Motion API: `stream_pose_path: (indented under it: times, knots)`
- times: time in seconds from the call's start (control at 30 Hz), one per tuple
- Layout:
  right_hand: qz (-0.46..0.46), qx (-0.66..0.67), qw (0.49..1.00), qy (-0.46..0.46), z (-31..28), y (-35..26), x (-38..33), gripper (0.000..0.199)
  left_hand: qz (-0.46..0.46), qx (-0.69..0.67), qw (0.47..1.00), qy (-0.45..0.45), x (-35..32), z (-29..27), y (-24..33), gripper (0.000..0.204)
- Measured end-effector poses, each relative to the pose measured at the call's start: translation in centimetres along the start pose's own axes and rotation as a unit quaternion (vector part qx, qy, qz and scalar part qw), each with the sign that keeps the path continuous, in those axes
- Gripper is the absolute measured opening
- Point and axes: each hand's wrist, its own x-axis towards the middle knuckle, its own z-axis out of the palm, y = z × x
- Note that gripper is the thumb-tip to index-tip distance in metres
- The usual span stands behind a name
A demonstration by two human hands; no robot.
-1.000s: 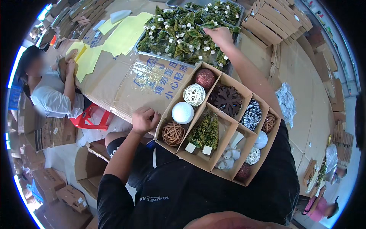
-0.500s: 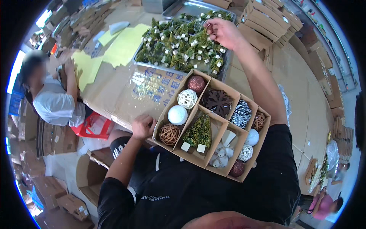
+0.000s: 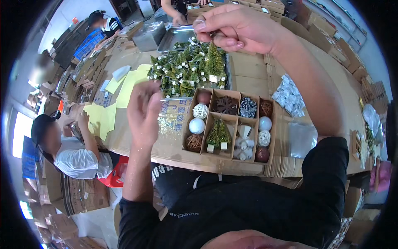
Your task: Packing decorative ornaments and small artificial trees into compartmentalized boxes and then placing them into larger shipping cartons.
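Observation:
My right hand [image 3: 238, 29] is raised above a tray of small green trees, thumb and fingers pinched together. A miniature Christmas tree [image 3: 214, 60] with a white block base hangs upright just beneath it. My left hand [image 3: 143, 114], slightly blurred, is lifted left of the divided box, thumb apart from the loosely curled fingers, with nothing seen in it. On the table lies the cardboard divided box [image 3: 204, 155], holding two little trees [image 3: 219, 135], a dark brown snowflake [image 3: 226, 105], a frosted pine cone [image 3: 248, 108], several balls and a pale grey ornament [image 3: 243, 147].
The clear plastic tray [image 3: 163, 98] is heaped with similar trees. Yellow sheets [image 3: 128, 85] lie left of it. Small silvery packets [image 3: 289, 95] and clear bags [image 3: 302, 139] are to the right. A co-worker [image 3: 76, 151] sits at the left; another person's hand [image 3: 179, 18] is at the far side.
My right hand has lifted from the pile, with a tree now hanging below it. My left hand has risen from beside the box. The box now lies on the table, farther from my body.

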Motion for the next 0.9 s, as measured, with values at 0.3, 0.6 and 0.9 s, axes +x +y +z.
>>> stream_pose_path:
  times: [0.3, 0.6, 0.9]
  knots:
    - [-0.005, -0.289, 0.943, 0.165, 10.1, -3.2, -5.6, 0.015, 0.068, 0.090, 0.981, -0.160, 1.8, 5.6, 7.0, 0.047]
    - [-0.199, -0.388, 0.768, 0.470, 11.2, 2.5, -9.3, 0.012, 0.288, 0.273, 0.904, -0.161, -3.9, 8.3, 7.4, 0.085]
    - [0.009, -0.262, 0.895, 0.361, 13.1, -0.1, -11.9, 0.019, 0.211, 0.202, 0.940, -0.176, -3.9, 6.2, 9.0, 0.101]
